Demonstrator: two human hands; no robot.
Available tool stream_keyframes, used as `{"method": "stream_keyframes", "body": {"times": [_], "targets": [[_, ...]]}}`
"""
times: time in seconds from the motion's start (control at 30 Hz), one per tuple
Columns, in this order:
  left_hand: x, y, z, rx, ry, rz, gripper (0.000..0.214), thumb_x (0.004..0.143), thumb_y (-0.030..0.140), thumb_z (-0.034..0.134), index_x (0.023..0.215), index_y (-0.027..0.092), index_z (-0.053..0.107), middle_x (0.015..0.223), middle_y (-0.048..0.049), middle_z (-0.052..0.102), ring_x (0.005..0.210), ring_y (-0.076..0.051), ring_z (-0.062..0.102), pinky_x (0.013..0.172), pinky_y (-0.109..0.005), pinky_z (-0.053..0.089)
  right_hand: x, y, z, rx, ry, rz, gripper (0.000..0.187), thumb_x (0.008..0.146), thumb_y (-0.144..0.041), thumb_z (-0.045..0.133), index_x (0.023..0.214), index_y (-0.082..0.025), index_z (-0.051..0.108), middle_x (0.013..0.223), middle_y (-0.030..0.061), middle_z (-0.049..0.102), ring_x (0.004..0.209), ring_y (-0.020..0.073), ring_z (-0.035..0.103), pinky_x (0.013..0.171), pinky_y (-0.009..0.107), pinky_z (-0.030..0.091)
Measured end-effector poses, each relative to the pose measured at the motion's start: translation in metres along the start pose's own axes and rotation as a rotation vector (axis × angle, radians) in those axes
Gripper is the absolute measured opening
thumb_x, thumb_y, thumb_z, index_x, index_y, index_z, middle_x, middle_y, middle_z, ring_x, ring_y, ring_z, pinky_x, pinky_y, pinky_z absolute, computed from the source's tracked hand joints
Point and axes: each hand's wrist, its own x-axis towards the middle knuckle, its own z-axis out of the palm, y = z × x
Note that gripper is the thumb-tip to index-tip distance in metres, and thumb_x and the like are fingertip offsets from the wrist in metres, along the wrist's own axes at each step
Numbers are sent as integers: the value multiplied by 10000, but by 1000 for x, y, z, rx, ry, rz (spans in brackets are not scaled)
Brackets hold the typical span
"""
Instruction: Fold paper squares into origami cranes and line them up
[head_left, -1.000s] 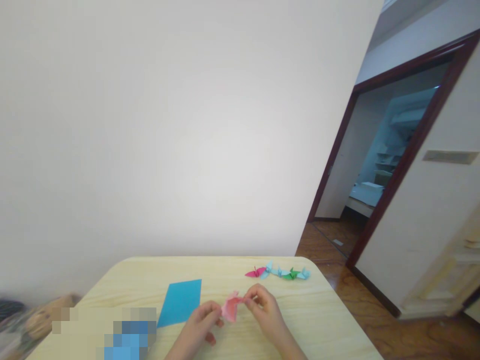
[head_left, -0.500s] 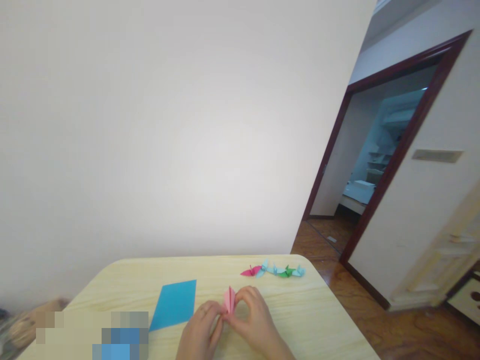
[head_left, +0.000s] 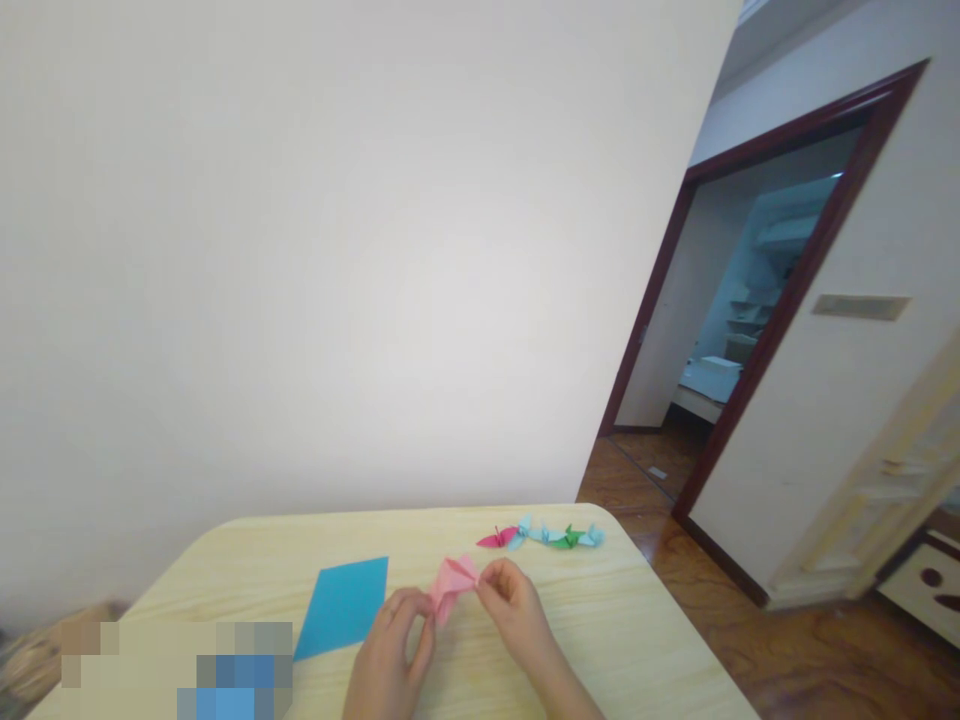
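Note:
Between my two hands is a piece of folded pink origami paper (head_left: 452, 582), partly opened out, with creases and points showing. My left hand (head_left: 396, 645) pinches its left edge between thumb and fingers. The right tip of the paper is pinched by my right hand (head_left: 517, 605). To the left of my left hand a flat blue paper sheet (head_left: 343, 605) lies on the table. Beyond my right hand sits a row of several small folded paper cranes (head_left: 544, 536), in dark pink, light blue and green.
The pale wood-grain table (head_left: 637, 650) has rounded far corners and stands against a white wall (head_left: 375, 250). A blurred, pixelated patch (head_left: 176, 670) covers the near left corner. On the right, a dark red door frame (head_left: 795, 310) opens onto another room.
The pink paper was a narrow upright folded shape and is now spread wider. My right hand has moved slightly right and up, my left hand slightly left. The view has shifted a little.

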Motion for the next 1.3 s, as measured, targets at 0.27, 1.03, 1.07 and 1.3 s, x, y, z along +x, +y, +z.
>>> {"method": "stream_keyframes", "body": {"times": [0.27,1.03,1.07,1.3], "targets": [[-2,12,2,-233,-55,-51,87,790,199,457,756,236,527,973,-58,626,919,-215,574,733,-309,477,-13,-14,0,-173,-66,-199,252,757,-251,571,993,-178,519,797,35,607,769,176,589,708,285,455],[1,13,6,-578,-60,-300,178,719,333,590,841,221,525,800,-15,615,774,-195,621,637,-292,496,-20,-23,6,-377,-122,-289,259,751,-131,557,991,-195,483,749,0,649,707,149,621,682,241,477],[2,11,7,-608,-30,-343,256,694,371,617,880,224,517,794,-9,612,750,-194,625,608,-287,497,-20,-23,7,-382,-122,-301,246,749,-135,563,977,-193,490,747,3,651,702,150,623,678,242,479],[7,1,7,-690,-82,-455,353,640,505,624,803,195,585,778,-29,647,686,-192,623,506,-250,475,-20,-22,11,-402,-136,-360,205,739,-122,570,932,-183,538,802,26,653,716,156,624,683,251,483]]}}
